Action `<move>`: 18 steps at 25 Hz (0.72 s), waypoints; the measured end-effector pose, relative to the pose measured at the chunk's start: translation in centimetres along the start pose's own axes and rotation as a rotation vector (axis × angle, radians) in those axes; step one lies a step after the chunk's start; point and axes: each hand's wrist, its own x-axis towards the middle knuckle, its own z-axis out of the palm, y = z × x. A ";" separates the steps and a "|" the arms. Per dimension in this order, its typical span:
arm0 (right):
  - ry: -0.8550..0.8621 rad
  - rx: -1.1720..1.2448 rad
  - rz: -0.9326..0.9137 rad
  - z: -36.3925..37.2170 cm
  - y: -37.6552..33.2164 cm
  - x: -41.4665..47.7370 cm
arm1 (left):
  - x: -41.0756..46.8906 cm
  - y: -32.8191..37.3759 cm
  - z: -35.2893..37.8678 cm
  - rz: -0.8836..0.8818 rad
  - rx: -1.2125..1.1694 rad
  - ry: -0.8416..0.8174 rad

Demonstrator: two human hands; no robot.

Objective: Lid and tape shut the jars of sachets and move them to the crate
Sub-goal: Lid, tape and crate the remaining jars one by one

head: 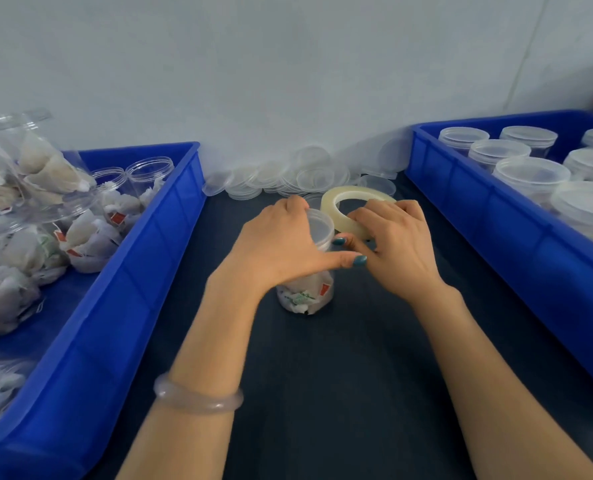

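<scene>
At the left of the frame the blue supply crate (pixel 142 258) holds the open jars (pixel 149 174) stuffed with sachets and not yet lidded, close enough that I can reach over its rim without stretching. My left hand (pixel 277 244) is curled over the top of the one jar (pixel 305 292) standing on the dark bench (pixel 340 393) at centre frame. Its fingers wrap the lid (pixel 319 226) and its thumb stretches right along the seam. I judge that grip stops the jar turning and pins the tape end where lid meets wall. Behind it, at upper centre, spare lids (pixel 288 178) lie heaped against the wall, out of my working room. Just right of the jar my right hand (pixel 395 244) grasps the tape roll (pixel 327 206), tilted on edge beside the lid so the strip can feed onto the seam. I cannot tell whether any tape is stuck down yet. At the right the second blue crate (pixel 496 209) carries the lidded jars (pixel 530 171), and this one goes there too. Its near wall rises above the bench, so the jar must be lifted over the rim, and any free slot inside is hidden from here. The strip of bench between the crates is narrow, so my forearms work close to both blue walls.
</scene>
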 end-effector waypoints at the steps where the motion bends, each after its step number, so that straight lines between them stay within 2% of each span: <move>1: 0.016 -0.011 -0.004 0.0 0.0 0.0 | 0.2 0.7 0.3 -0.008 0.011 0.024; 5: 0.007 -0.049 0.022 0.1 0.0 -0.2 | 0.7 0.7 1.1 0.010 -0.004 0.113; 11: -0.048 0.006 0.172 1.3 -0.1 0.2 | 1.4 0.8 1.4 0.018 -0.022 0.156; 18: -0.176 -0.079 -0.059 0.0 2.2 2.6 | 1.2 0.9 1.3 0.040 -0.029 0.169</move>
